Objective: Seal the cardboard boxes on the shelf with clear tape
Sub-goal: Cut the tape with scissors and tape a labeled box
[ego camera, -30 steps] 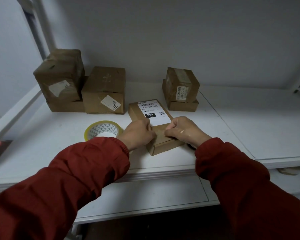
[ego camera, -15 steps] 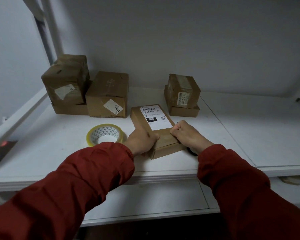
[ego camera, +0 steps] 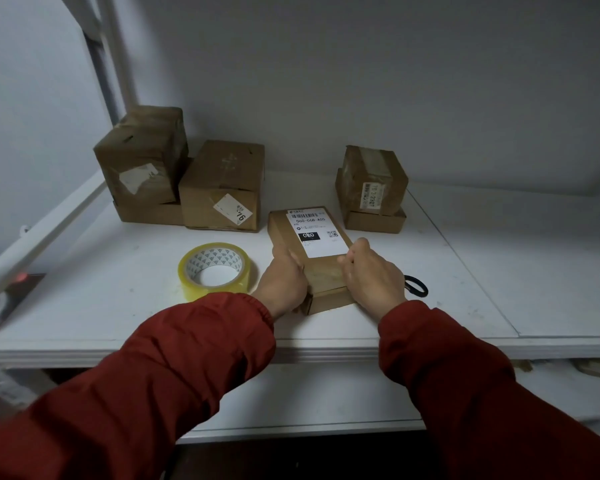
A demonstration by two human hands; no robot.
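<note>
Our red sleeves (ego camera: 174, 375) reach forward, palms down. Our left hand (ego camera: 284, 282) grips the flat box (ego camera: 323, 271) at its left edge, fingers curled. Our right hand (ego camera: 373, 278) curls over its right edge, knuckles up.

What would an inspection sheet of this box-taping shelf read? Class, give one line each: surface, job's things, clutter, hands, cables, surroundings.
Surface: white shelf, a smooth board with a seam line at right.
Job's things: flat labelled box near the front edge; tape roll lying flat to its left, apart; scissors to its right, partly hidden; at the back, left stack, single box, right stack.
Clutter: brownish scraps below the shelf, unclear.
Hands: left hand grips the flat box's left edge; right hand holds its right side, fingers curled.
Cables: nothing seen.
Surroundings: grey wall; white upright post.
</note>
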